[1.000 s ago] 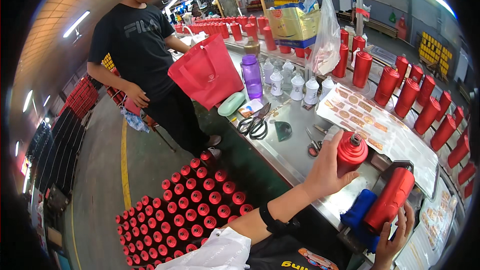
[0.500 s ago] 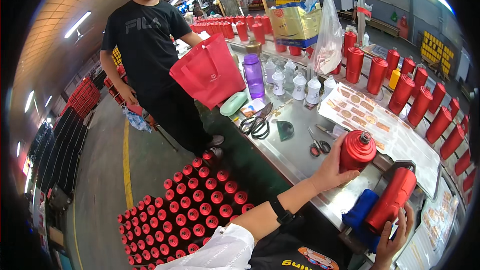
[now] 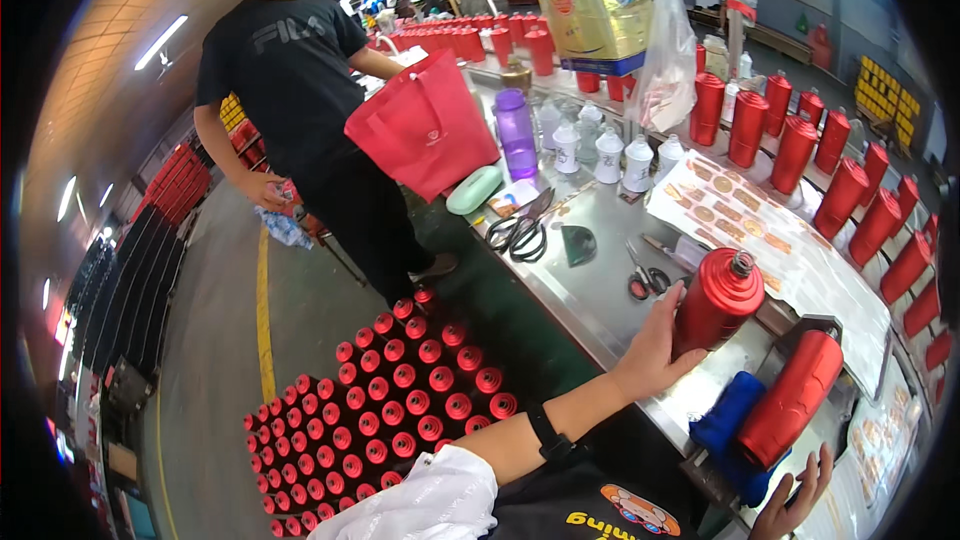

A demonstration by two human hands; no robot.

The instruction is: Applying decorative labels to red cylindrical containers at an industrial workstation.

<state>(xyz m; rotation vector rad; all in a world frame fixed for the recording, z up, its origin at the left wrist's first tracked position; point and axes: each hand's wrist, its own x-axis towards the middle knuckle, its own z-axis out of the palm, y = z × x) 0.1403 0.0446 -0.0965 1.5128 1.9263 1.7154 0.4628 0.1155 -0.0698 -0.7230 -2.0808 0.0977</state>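
Observation:
My left hand (image 3: 652, 348) is wrapped around the lower side of a glossy red bottle (image 3: 716, 302) with a stepped shoulder and bare threaded neck. The bottle leans slightly over the metal bench, and some of my fingers are hidden behind it. A second red bottle (image 3: 795, 395) lies on its side in a small dark stand, partly on a blue cloth (image 3: 728, 422). Below that lying bottle, my right hand (image 3: 797, 502) is open, fingers spread and holding nothing.
Printed decal sheets (image 3: 735, 225) cover the bench's right side. Scissors (image 3: 648, 275), larger shears (image 3: 520, 230), a green scraper (image 3: 578, 245) and a purple water bottle (image 3: 516, 135) lie or stand nearby. Red bottles (image 3: 840, 198) line the far side. A person (image 3: 285, 100) stands beside a red bag (image 3: 425, 130).
My right hand has drawn down and away from the lying bottle. The red bottle in my left hand leans more, its neck toward the upper right. The whole view has shifted slightly.

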